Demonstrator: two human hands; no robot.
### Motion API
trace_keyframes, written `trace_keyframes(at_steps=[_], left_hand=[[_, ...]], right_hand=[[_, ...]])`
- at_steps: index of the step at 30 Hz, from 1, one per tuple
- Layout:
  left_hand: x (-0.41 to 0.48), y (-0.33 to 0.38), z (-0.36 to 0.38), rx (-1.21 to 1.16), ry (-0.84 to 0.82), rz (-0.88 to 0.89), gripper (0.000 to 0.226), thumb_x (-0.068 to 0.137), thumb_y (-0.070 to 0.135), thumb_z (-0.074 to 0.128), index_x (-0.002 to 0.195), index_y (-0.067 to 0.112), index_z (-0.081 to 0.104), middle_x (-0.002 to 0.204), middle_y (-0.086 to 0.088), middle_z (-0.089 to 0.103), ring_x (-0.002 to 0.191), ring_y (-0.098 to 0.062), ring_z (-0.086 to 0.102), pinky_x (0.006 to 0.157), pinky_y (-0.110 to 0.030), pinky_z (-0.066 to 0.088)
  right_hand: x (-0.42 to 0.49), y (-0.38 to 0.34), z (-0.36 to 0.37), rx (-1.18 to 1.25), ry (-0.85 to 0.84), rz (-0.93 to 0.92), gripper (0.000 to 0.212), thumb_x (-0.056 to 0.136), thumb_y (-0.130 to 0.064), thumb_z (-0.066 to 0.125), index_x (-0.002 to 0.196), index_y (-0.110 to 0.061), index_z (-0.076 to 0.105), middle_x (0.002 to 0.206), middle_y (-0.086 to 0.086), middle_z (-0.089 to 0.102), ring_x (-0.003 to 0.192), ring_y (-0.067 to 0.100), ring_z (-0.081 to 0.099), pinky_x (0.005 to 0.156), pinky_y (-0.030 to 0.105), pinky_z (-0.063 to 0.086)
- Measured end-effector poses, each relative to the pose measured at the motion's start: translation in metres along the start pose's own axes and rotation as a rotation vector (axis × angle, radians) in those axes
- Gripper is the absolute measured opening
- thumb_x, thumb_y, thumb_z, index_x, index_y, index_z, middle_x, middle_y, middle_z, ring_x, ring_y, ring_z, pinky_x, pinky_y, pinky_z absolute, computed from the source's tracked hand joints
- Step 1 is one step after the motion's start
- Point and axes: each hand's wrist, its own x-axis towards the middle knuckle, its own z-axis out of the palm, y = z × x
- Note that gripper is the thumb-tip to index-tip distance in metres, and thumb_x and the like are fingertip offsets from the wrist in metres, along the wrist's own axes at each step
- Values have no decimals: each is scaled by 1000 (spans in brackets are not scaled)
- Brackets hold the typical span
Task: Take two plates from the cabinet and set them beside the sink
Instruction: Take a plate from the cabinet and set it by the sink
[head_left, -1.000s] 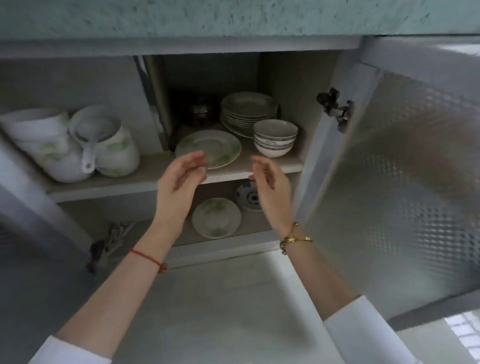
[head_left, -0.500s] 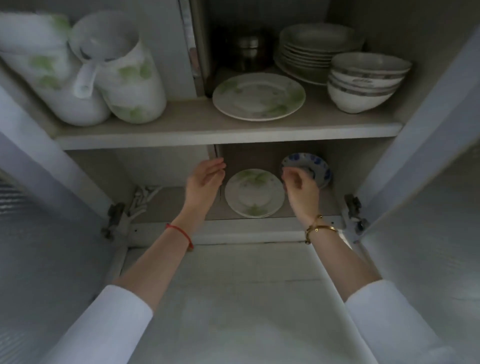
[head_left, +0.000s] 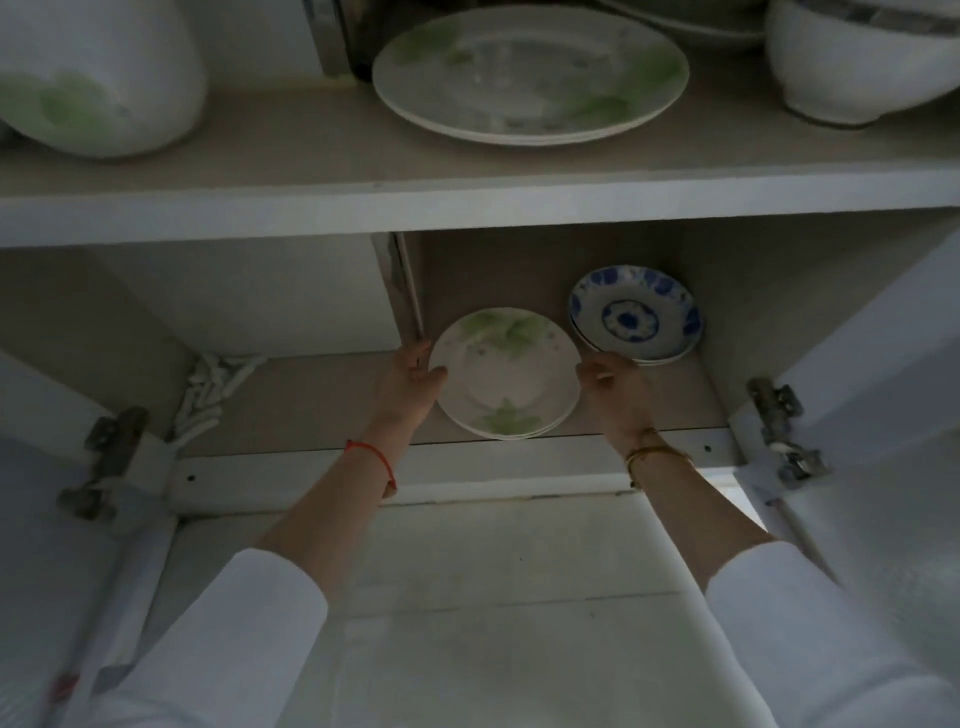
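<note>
Head camera: inside the open cabinet, a small stack of green-leaf plates (head_left: 504, 374) sits on the lower shelf (head_left: 311, 400). The left hand (head_left: 410, 382) clamps its left rim, thumb on top; the right hand (head_left: 615, 384) pinches the right rim. Glazed ceramic looks stiff, slick and breakable, best held by opposite rims.

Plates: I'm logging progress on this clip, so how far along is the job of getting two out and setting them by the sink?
Done: the cabinet stands open. In hand: the left hand and right hand are at opposite edges of the green-leaf plates, a small stack still on the lower shelf; a firm grip cannot be confirmed. Left: lifting them out and setting them beside the sink, which is out of view.
</note>
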Motion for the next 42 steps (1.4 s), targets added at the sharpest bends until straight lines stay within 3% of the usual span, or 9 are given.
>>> trace_keyframes(at_steps=[3, 6, 12, 18, 26, 31, 35, 38, 42], left_hand=[[5, -10, 2, 140, -37, -27, 56, 71, 20, 59, 127, 17, 67, 126, -13, 69, 118, -32, 63, 100, -45, 51], [6, -15, 7, 170, -22, -31, 56, 69, 22, 57, 123, 12, 68, 120, -17, 70, 113, -34, 64, 96, -40, 52], [6, -19, 13, 195, 33, -12, 45, 79, 5, 64, 125, 9, 66, 113, -19, 72, 107, -35, 66, 83, -25, 43], [-1, -14, 14, 160, 23, 25, 54, 79, 8, 65, 133, 11, 60, 127, -16, 67, 118, -34, 63, 102, -37, 49], [-8, -13, 12, 191, 28, 23, 58, 86, 4, 64, 141, 12, 51, 139, -14, 60, 125, -34, 58, 106, -38, 46], [-17, -11, 9, 131, 91, 36, 54, 81, -2, 63, 133, 14, 58, 131, -12, 65, 117, -34, 62, 99, -36, 50], [-23, -8, 4, 94, 117, 44, 60, 74, -8, 64, 128, 18, 64, 129, -8, 67, 116, -29, 63, 90, -23, 44], [-30, -5, -4, 54, 87, 11, 60, 73, -11, 63, 127, 14, 64, 128, -10, 64, 115, -32, 64, 92, -28, 49], [-52, 5, -19, -59, 39, -16, 66, 72, -18, 55, 125, 20, 67, 113, 1, 66, 117, -33, 62, 97, -38, 52]], right_hand=[[1, 15, 6, -41, -33, 11, 9, 86, 1, 62, 78, 2, 67, 83, 20, 70, 82, 25, 59, 65, 22, 35], [0, 27, 11, -145, -40, 15, 16, 86, -5, 64, 94, 5, 72, 93, 22, 73, 91, 34, 65, 67, 28, 38], [0, 26, 16, -212, -11, 9, 17, 85, -10, 64, 89, 5, 71, 88, 25, 71, 88, 38, 64, 75, 39, 52], [-4, 22, 19, -248, 18, 35, 13, 83, -9, 62, 80, 2, 69, 85, 24, 67, 76, 32, 61, 63, 25, 36], [-8, 15, 18, -61, 70, 124, 13, 81, -8, 65, 85, 1, 74, 81, 20, 73, 73, 25, 61, 65, 20, 38], [-16, 7, 16, 43, 98, 218, 19, 80, -6, 69, 97, -2, 74, 81, 3, 67, 79, 17, 60, 72, 22, 43], [-21, 0, 14, 164, 107, 315, 35, 79, -1, 70, 113, 8, 63, 98, 13, 71, 89, 23, 65, 73, 24, 47], [-26, -6, 8, 146, 91, 305, 34, 80, -4, 69, 111, 8, 63, 101, 19, 74, 94, 30, 69, 70, 25, 49], [-44, -19, -6, 198, 101, 302, 29, 84, -5, 68, 110, 8, 62, 102, 22, 71, 96, 32, 68, 82, 38, 57]])
